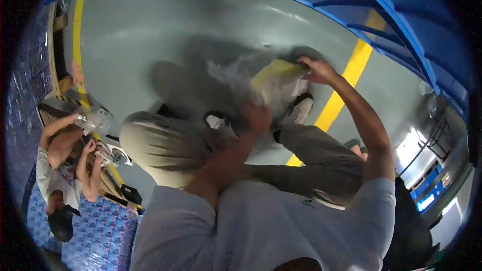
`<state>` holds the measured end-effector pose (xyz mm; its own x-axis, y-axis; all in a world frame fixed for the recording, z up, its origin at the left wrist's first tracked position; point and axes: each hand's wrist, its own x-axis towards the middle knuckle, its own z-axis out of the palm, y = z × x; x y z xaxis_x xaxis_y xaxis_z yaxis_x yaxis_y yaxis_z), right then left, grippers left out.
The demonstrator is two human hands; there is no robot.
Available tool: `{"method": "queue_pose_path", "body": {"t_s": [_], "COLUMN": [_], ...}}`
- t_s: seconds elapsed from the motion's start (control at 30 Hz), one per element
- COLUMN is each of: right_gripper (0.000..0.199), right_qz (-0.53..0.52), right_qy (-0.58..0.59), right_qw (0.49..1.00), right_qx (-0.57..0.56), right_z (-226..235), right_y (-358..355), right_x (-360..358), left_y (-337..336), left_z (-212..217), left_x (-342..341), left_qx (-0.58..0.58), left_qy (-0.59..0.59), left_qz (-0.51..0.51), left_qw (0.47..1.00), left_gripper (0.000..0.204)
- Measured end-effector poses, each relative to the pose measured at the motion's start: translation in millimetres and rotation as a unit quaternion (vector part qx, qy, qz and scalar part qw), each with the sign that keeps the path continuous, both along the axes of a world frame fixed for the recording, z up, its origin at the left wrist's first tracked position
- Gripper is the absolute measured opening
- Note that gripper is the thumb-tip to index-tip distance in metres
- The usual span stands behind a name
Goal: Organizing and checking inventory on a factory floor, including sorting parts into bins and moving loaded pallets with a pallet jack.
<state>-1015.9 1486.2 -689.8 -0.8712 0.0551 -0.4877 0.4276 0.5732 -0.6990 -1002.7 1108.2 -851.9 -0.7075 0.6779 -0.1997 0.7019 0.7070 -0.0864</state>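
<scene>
The bag point(236, 78) looks like thin, clear plastic film, crinkled and faintly shiny though blurred; the yellow piece point(277, 69) with it has a soft sheen, its material unclear. The grey floor point(135, 30) appears smooth and coated, with dull reflections, and the yellow stripe point(346, 88) on the right reads as flat paint. Far right, the blue panels point(442, 35) look like smooth, ribbed plastic. On the left, glossy stretch film point(95, 231) wraps a stack beside bare, matt wood point(64, 84). The khaki trousers point(160, 143) and grey T-shirt point(281, 221) are matt cloth, the trousers creased.
</scene>
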Motion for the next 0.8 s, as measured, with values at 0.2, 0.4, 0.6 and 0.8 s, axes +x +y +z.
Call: {"method": "queue_pose_path", "body": {"t_s": [0.2, 0.4, 0.6, 0.8], "right_gripper": [0.029, 0.021, 0.021, 0.018], "right_qz": [0.018, -0.176, -0.493, -0.671], "right_qy": [-0.081, 0.028, -0.081, 0.026], "right_qw": [0.988, 0.969, 0.813, 0.698], "right_qx": [0.133, 0.170, 0.300, 0.249], "right_z": [-11.2, 81.2, 223.2, 212.4], "right_y": [5.4, 40.4, -5.1, -120.8], "right_x": [83.3, 115.0, 245.9, 331.2], "left_y": [105.6, 92.3, 134.3, 146.8], "left_z": [86.1, 19.2, 86.7, 99.9], "left_x": [47.3, 49.6, 60.6, 17.9], "left_qx": [0.033, 0.310, -0.078, 0.082], "left_qy": [-0.445, -0.106, -0.223, -0.139], "left_qz": [0.288, 0.413, 0.143, -0.188], "left_qw": [0.847, 0.850, 0.961, 0.969], "left_gripper": [0.029, 0.027, 0.043, 0.061]}}
